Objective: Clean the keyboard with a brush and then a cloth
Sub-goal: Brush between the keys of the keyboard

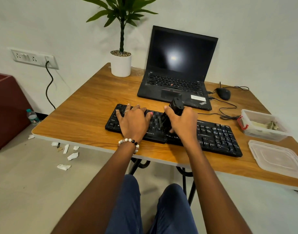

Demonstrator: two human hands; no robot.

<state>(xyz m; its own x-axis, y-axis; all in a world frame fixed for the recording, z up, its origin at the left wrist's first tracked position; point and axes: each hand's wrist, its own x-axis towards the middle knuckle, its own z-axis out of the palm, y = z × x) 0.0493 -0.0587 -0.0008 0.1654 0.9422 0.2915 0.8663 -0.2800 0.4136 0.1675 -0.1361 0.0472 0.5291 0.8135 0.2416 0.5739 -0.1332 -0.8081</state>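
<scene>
A black keyboard (215, 135) lies across the wooden table (87, 105) near its front edge. My left hand (134, 119) lies flat on the keyboard's left part with the fingers spread over the keys. My right hand (182, 123) grips a black brush (174, 107) over the middle of the keyboard. The brush handle points up and away, and its dark bristle end reaches down onto the keys beside my thumb. A cloth (264, 124) lies crumpled inside a clear plastic box (263, 134) at the table's right side.
An open black laptop (177, 70) stands behind the keyboard, a black mouse (223, 93) with cables to its right. A white potted plant (120, 64) is at the back. The box lid (278, 159) lies front right. Paper scraps (72, 156) and a bottle (32, 116) are on the floor.
</scene>
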